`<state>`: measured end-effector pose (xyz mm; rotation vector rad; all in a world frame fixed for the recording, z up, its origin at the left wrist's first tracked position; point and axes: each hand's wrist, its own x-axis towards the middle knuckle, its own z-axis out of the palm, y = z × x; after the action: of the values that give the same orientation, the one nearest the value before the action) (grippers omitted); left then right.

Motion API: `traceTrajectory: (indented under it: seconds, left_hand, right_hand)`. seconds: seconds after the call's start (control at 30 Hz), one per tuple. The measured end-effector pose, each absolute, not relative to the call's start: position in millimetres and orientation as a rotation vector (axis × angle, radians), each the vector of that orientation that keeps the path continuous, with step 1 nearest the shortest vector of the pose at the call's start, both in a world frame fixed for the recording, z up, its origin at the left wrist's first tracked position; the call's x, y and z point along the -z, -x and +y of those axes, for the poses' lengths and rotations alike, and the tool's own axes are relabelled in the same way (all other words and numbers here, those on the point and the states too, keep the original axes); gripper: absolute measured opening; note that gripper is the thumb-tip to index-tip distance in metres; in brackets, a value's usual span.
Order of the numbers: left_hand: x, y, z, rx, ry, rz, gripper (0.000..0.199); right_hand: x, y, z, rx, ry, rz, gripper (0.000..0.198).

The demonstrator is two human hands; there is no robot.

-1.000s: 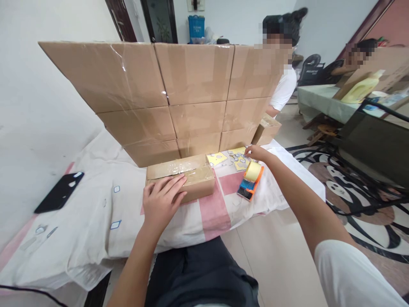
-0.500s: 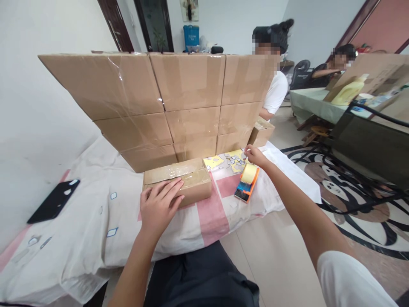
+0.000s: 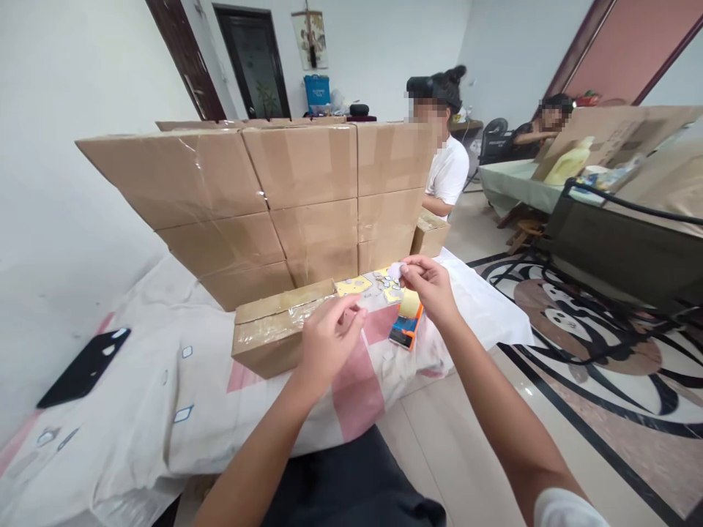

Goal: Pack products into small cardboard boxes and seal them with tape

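Head view, with the taped cardboard box (image 3: 274,329) as landmark. I observe this box lying on the patterned cloth (image 3: 359,399), one long side facing me and shiny clear tape along its top. At the right end of the box is the left hand (image 3: 332,333), fingers curled; its grip is narrow, with a small gap between thumb and forefinger. The hand overlaps the box from where I look, so I cannot tell whether the two touch. Farther right of the box, above the cloth, the right hand (image 3: 431,285) holds a small pale piece (image 3: 395,270) in its grip, pinched between thumb and fingers; I cannot make out what the piece is. Below this hand, to the right of the box, I note the tape dispenser (image 3: 406,324), orange and blue with a yellowish roll. Behind the box rises the stack of cartons (image 3: 307,197), three columns and three rows on the face towards me. Beyond the right end of the box, past the stack, stands a single carton (image 3: 431,236); near it I see a co-worker (image 3: 447,176) in a white top. Well to the left of the box lies a flat black device (image 3: 84,367) with pale patches
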<state>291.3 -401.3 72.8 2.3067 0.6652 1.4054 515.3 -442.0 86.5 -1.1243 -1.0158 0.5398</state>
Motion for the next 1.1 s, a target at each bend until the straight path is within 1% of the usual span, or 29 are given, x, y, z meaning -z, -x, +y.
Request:
traceTrajectory:
  seconds: [0.1, 0.2, 0.27, 0.4, 0.7, 0.93, 1.0, 1.1]
  left_hand:
    - [-84, -321, -405, -1.221, -2.007, 0.732, 0.023]
    - [-90, -336, -407, -1.193, -1.857, 0.689, 0.014]
    - [-89, -338, -408, -1.213, -1.835, 0.676, 0.012]
    - [-85, -337, -409, -1.178, -1.868, 0.672, 0.014]
    - [-79, -338, -406, -1.131, -1.906, 0.691, 0.016]
    - [-74, -327, -403, -1.166, -1.946, 0.812, 0.016]
    - [-78, -327, -398, -1.126, -2.017, 0.848, 0.016]
    - [-91, -341, -384, -0.966, -2.253, 0.857, 0.015]
  right_hand:
    - [-88, -488, -458, -0.563, 1.07, -0.931, 0.032]
    - [-83, -470, -469, -0.602, 1.019, -0.874, 0.028]
    - [-80, -463, -474, -0.61, 1.0, -0.84, 0.025]
    - [-77, -461, -479, -0.601, 1.023, -0.787, 0.02]
    - [-67, -463, -472, -0.622, 1.028, -0.737, 0.018]
    - [-61, -480, -473, -0.511, 0.955, -0.551, 0.017]
    - [-59, -488, -477, -0.49, 0.948, -0.511, 0.018]
    - [-54, -492, -483, -0.503, 0.946, -0.469, 0.021]
